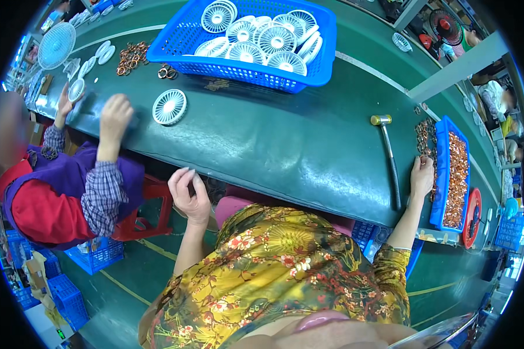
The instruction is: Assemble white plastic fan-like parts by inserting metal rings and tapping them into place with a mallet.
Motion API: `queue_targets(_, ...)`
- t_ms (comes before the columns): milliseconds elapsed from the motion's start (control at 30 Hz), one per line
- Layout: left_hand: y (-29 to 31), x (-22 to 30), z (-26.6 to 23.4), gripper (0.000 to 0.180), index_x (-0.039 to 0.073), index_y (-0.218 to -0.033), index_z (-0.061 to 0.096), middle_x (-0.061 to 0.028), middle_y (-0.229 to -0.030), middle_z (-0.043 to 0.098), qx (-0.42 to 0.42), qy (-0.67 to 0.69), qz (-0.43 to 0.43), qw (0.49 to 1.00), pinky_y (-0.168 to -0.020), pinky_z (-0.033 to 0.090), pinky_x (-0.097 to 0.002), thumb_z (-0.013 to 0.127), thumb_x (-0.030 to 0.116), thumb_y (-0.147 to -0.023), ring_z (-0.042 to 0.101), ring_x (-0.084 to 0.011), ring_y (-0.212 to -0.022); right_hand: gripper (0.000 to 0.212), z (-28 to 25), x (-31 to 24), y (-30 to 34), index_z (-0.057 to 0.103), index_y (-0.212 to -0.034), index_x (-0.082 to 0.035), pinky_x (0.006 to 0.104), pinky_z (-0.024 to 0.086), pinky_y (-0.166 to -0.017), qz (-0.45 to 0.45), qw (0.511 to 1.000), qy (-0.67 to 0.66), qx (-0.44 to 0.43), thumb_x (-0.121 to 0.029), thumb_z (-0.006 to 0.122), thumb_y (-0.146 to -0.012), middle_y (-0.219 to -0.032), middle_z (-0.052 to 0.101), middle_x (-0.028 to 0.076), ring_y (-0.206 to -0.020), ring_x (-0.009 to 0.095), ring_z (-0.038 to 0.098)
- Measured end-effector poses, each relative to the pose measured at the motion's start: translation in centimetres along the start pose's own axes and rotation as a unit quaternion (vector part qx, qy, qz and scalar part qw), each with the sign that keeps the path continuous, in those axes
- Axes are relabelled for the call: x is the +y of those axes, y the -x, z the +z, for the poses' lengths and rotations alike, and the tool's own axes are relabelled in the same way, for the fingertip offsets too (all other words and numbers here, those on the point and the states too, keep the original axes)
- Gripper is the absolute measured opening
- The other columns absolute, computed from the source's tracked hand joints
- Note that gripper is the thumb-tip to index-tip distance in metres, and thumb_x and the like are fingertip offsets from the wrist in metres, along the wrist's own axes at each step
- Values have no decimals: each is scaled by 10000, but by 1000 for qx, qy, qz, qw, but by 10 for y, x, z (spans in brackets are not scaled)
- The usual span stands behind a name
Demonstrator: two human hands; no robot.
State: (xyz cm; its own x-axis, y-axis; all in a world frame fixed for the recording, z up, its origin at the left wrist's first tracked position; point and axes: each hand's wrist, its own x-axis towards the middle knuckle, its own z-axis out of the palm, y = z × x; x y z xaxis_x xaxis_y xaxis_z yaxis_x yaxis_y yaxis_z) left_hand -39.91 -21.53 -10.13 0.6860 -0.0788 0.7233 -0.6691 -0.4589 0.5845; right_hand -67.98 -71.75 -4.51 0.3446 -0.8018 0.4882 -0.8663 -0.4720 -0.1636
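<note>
My left hand [190, 198] is raised at the front edge of the table [262, 139], palm up, its fingers loosely bent and apart with nothing in them. On the right, my right hand [422, 175] rests on the table beside a loose pile of copper-coloured rings [426, 136]. Its fingertips are pressed together, and whatever they may hold is hidden. Left of that hand lies a hammer [388, 148] with a yellowish head and black handle. A round white slotted fan grille [170, 107] lies flat toward the left, beyond my left hand.
A blue basket [239, 75] of white grilles stands at the far side. A blue tray [439, 192] full of copper-coloured pieces sits at right, by a red fan [472, 218]. At left, a co-worker [70, 192] handles a small white grille [76, 90]. More rings [133, 58] lie beyond.
</note>
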Motion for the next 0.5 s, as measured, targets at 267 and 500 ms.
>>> queue_targets(267, -152, 30, 47, 378, -6, -1167, 571, -217, -1183, 562, -16, 5, 94, 995, -977, 402, -445, 688, 70, -815, 526, -366, -1117, 286, -24, -40, -10, 614, -1004, -94, 488, 515, -748, 30, 982, 140, -124, -357, 553, -911, -962, 660, 191, -877, 370, 651)
queue_targets(500, -236, -42, 122, 888, -111, -1395, 280, -343, -1376, 379, -23, -30, -220, 975, -1079, 320, -425, 739, 315, -764, 389, -424, -1293, 467, -57, -186, -21, 622, -1205, -49, 321, 502, -758, -22, 865, -387, -318, -419, 584, -923, -1017, 688, 124, -877, 215, 656)
